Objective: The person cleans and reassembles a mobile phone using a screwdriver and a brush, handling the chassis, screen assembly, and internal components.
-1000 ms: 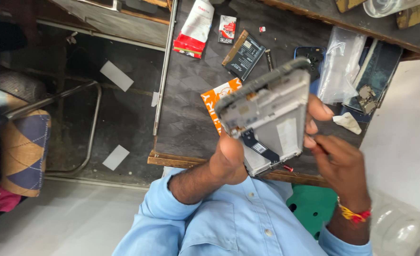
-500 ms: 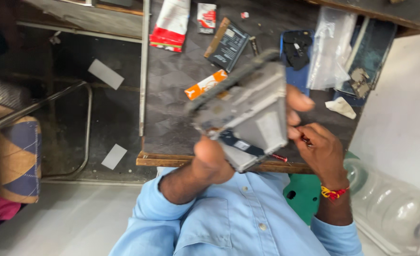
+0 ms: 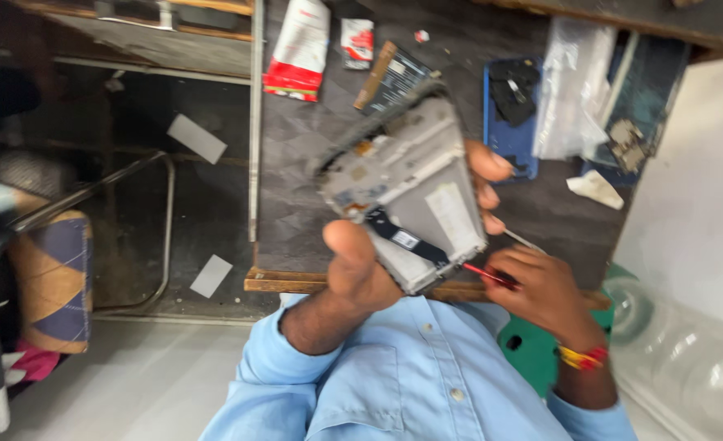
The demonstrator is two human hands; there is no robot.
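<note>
Above the dark workbench [image 3: 312, 163], the left hand [image 3: 361, 269] clamps an opened phone frame [image 3: 406, 192] by its edges, likely light, stiff, fragile inside; at right, the right hand [image 3: 541, 290] pinches a red-tipped tool [image 3: 488, 275] touching its near corner.

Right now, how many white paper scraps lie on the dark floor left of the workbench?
2. One paper scrap lies higher up, near the bench's metal edge; the other paper scrap lies lower, beside the bench's wooden corner. The chair may hide more.
</note>
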